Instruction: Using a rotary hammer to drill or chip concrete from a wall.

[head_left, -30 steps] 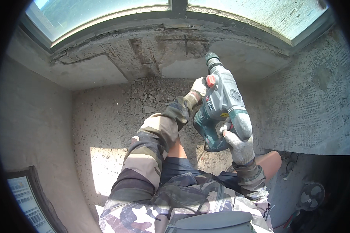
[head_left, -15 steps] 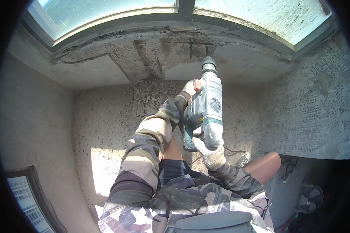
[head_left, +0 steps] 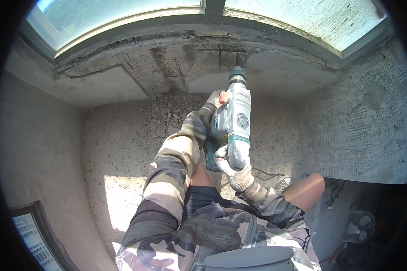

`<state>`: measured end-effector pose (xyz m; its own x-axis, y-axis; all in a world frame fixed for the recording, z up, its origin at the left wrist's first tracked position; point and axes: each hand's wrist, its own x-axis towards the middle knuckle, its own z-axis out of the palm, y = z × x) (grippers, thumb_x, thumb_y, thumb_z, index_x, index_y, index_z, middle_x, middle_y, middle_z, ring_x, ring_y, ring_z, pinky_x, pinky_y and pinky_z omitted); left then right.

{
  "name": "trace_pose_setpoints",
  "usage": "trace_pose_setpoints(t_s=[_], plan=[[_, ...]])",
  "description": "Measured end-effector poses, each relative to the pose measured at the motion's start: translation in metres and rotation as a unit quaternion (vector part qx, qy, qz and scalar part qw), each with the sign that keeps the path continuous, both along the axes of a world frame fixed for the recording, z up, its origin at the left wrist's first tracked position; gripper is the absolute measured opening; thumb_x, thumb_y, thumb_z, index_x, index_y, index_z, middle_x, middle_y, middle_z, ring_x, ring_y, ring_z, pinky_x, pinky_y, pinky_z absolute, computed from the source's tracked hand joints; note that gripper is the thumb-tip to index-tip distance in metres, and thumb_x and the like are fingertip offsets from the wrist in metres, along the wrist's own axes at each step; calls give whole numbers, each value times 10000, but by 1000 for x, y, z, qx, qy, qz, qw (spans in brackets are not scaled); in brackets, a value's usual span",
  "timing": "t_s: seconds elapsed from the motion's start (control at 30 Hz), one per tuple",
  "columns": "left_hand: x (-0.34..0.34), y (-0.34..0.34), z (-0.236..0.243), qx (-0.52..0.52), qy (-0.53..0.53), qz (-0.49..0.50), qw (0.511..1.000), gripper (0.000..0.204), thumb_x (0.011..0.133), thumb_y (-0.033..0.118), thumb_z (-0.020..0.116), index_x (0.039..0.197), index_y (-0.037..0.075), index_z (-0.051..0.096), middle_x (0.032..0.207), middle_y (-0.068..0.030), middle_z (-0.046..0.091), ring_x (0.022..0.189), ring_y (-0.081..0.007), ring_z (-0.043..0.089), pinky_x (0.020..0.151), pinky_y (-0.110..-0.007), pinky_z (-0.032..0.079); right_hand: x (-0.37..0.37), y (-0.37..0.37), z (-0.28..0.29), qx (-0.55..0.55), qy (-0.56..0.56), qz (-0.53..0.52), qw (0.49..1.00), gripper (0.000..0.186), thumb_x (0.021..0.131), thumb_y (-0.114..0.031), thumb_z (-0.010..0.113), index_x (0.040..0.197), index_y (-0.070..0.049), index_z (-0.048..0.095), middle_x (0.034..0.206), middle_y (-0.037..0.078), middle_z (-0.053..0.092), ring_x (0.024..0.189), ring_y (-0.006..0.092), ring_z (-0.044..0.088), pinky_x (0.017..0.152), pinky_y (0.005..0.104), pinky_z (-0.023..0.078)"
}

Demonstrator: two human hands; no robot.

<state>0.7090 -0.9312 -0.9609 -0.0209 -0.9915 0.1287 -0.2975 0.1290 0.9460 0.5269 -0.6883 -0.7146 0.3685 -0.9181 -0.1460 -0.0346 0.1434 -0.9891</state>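
Note:
A grey and green rotary hammer (head_left: 239,106), dusty and with a red knob on its side, points away from me at the wall below the window. My left hand (head_left: 214,97), in a pale work glove, is closed on its front left side; the drill body partly hides the fingers. At the rear, my right hand (head_left: 238,177), gloved too, is wrapped round the back handle. The dark chuck (head_left: 237,73) faces a broken patch of wall (head_left: 203,61) where dark bars show. I cannot make out whether the bit touches the wall.
Rubble (head_left: 172,113) lies on the floor at the foot of the wall. Window frames (head_left: 212,12) run above the chipped ledge. A rough board-like panel (head_left: 362,113) stands at right, with a fan (head_left: 360,226) behind it. A cord (head_left: 262,172) trails near my shoe (head_left: 282,183).
The rotary hammer and both hands have shifted slightly left in the view, and the right hand sits a little higher. Both grips stay the same.

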Motion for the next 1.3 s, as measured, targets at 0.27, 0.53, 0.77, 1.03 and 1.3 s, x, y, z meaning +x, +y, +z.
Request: trace_pose_setpoints(t_s=[0.27,0.53,0.77,1.03,1.3], plan=[[-44,40,81,91,442,-48,891,334,895,228,692,1173,48,643,1106,-63,699,993,-169,654,902,-306,507,-46,-11,43,65,-85,1,994,412,819,28,731,1198,-4,574,999,42,653,935,123,620,843,295,515],[-59,10,79,20,301,-2,954,370,859,290,710,1138,54,652,1026,-106,709,952,-220,661,884,-349,501,-41,-29,106,30,-27,-15,999,320,796,48,741,1095,21,631,925,50,663,859,116,623,791,288,520],[-46,-9,47,-91,183,-66,977,437,888,423,582,1240,164,609,1205,-104,658,1160,-243,608,967,-339,478,-15,-62,156,37,-30,-5,999,330,821,-12,692,1131,63,609,850,78,654,751,147,633,697,293,522],[-92,-6,134,133,343,-80,927,471,940,480,559,1242,121,607,1144,-140,684,1084,-284,643,901,-365,490,-33,-83,175,33,19,-51,998,258,793,-38,682,1023,44,598,770,86,636,676,159,615,634,291,499],[-82,-21,96,133,345,11,929,504,863,470,690,1094,22,691,974,-176,729,932,-288,692,782,-378,505,-27,-75,170,30,-28,-68,997,288,804,-77,671,1056,50,615,785,90,642,670,160,610,617,298,503]])
